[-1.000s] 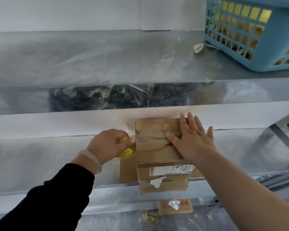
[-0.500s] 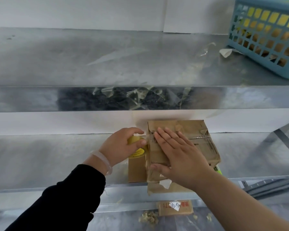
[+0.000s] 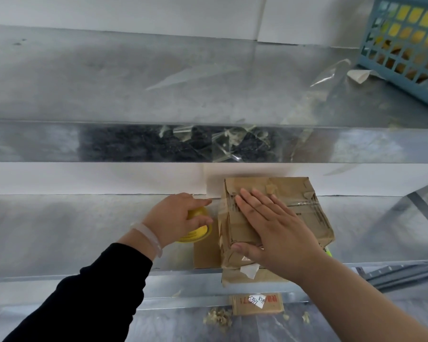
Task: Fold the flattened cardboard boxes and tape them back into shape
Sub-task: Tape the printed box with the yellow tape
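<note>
- Cardboard box [image 3: 309, 218]: centre-right of frame, standing on the lower metal shelf [image 3: 59, 230], back edge close to the white wall. Top face creased, with clear tape across it.
- Box sits on a flat cardboard sheet [image 3: 205, 253]. The sheet shows to the left of the box and overhangs the shelf's front edge below it.
- Right hand [image 3: 272, 230]: palm down on the box top, fingers straight and close together, pointing to the upper left. Thumb lies at the near-left corner.
- Left hand [image 3: 176, 218]: just left of the box, fingers curled round a yellow tape roll [image 3: 195, 234]. The roll is mostly hidden under the palm.
- Left wrist has a pale bracelet [image 3: 150, 239] above a black sleeve [image 3: 84, 292].
- Upper shelf [image 3: 109, 82]: crumpled clear tape scraps [image 3: 220, 141] stuck on its front edge.
- Blue basket [image 3: 405, 62]: upper right corner, on the upper shelf.
- Small labelled carton [image 3: 257, 303]: bottom centre, below the shelf.
</note>
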A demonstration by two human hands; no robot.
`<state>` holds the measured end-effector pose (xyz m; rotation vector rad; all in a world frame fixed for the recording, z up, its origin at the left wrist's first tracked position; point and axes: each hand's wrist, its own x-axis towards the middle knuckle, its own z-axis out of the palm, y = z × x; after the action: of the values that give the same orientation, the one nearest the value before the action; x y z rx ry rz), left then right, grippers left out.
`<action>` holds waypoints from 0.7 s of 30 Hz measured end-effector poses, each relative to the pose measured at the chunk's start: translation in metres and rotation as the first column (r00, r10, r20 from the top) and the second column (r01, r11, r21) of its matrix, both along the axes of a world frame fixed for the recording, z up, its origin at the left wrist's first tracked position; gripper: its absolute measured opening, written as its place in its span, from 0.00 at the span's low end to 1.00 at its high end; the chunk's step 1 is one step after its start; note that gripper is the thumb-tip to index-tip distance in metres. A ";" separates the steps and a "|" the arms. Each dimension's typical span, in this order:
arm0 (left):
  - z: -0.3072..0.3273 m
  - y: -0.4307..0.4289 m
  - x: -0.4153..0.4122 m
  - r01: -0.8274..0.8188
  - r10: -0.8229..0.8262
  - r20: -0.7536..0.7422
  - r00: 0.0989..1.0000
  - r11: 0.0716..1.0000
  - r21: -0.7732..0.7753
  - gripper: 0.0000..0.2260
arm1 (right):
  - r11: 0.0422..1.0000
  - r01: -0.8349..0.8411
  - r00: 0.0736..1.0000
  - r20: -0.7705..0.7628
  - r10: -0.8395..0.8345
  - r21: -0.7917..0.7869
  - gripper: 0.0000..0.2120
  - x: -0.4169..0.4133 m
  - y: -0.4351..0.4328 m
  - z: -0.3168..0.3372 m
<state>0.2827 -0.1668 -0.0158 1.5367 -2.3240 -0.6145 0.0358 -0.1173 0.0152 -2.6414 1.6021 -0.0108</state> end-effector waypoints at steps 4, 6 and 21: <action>-0.002 -0.008 -0.006 0.011 -0.028 0.186 0.982 0.996 0.090 0.28 | 1.000 -0.009 1.000 0.004 0.009 -0.001 0.44 0.000 0.000 0.000; -0.004 -0.010 -0.006 0.007 -0.026 0.195 0.980 0.995 0.099 0.29 | 1.000 -0.009 1.000 0.012 0.010 -0.002 0.44 0.001 0.000 0.001; -0.022 0.013 0.012 -0.125 0.204 -0.424 0.882 0.970 0.206 0.12 | 1.000 -0.002 1.000 -0.011 0.002 -0.021 0.45 0.000 0.002 0.002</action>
<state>0.2943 -0.1538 -0.0375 1.4580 -1.8168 -1.0244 0.0361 -0.1157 0.0169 -2.6634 1.6116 -0.0132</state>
